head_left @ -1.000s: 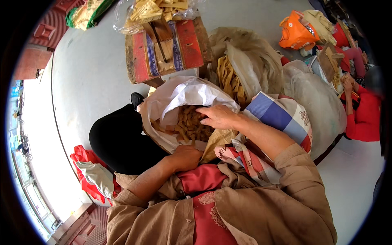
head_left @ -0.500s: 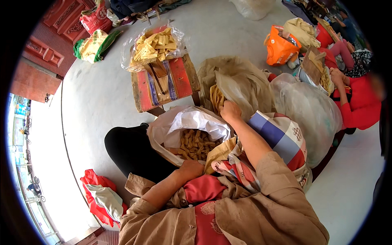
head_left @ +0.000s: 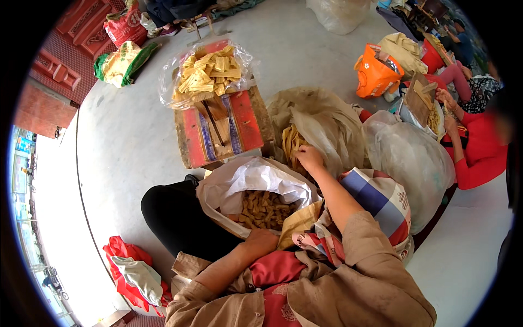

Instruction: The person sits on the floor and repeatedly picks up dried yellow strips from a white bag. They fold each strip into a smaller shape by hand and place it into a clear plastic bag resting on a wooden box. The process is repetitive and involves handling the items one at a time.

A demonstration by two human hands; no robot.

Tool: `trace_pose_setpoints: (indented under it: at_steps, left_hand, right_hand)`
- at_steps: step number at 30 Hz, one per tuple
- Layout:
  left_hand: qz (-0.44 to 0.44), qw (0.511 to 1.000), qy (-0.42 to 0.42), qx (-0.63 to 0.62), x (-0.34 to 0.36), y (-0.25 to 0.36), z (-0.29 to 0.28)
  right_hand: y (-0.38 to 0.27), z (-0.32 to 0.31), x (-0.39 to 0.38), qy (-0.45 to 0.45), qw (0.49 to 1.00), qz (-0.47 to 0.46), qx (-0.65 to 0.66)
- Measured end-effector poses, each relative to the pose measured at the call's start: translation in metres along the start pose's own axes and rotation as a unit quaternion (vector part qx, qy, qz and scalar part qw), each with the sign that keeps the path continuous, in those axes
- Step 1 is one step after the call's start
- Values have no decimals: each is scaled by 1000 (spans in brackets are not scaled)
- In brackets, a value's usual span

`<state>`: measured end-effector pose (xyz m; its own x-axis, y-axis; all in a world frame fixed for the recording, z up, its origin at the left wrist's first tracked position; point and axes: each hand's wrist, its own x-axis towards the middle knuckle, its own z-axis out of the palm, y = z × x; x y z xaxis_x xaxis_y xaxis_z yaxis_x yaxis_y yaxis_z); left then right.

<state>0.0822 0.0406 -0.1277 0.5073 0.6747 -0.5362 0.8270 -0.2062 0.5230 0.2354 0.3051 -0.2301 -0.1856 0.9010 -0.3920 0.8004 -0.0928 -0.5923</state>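
Observation:
My right hand (head_left: 309, 157) reaches into the mouth of a big cloudy plastic bag (head_left: 332, 122), its fingers pinched together at the flat yellow strips (head_left: 292, 143) inside. What lies between the fingertips is partly hidden. My left hand (head_left: 260, 241) is curled at the near rim of a white-lined sack (head_left: 218, 182), apparently gripping it; its fingertips are hidden. Inside the sack lie many small brownish knotted pieces (head_left: 264, 209). Beyond it, a red wooden stool (head_left: 248, 122) carries a plastic-lined heap of folded pale yellow strips (head_left: 210, 71) and a thin dark rod (head_left: 212, 122).
A checked cloth bundle (head_left: 376, 193) and a stuffed clear plastic bag (head_left: 411, 169) stand at my right. An orange bag (head_left: 376, 71) sits farther back, near a co-worker in red (head_left: 482, 147). To my left lies a red bag with pale cloth (head_left: 136, 272).
My view has shifted slightly, so most things sit lower. My right hand has opened its wrist angle a little and lies over the yellow strips; my left stays at the sack's rim.

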Motion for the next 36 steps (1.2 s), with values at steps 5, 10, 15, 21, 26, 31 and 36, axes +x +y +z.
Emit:
trace_pose_setpoints:
  at_steps: [5, 10, 15, 21, 26, 31, 36]
  left_hand:
    - [-27, 993, 116, 4, -12, 1, 11]
    - [-24, 972, 232, 37, -34, 1, -16]
    - [-16, 938, 345, -8, -57, 19, -71]
    - [-1, 818, 549, -172, -98, 33, -115]
    - [89, 788, 591, -151, -121, 49, -127]
    - [183, 781, 591, -80, -106, 74, -144]
    - [262, 836, 337, -346, -71, 88, -121]
  right_hand:
    - [-75, -88, -34, -113, 777, -35, 618]
    - [-133, -207, -120, -261, 609, -258, 703]
    - [-217, -370, -204, -196, 597, -484, 610]
    - [-185, -275, -213, -101, 783, -351, 503]
    - [-95, -260, -227, -102, 782, -342, 511]
    - [-100, -246, -256, -135, 838, -469, 246]
    - [-134, -211, -263, -201, 814, -506, 203]
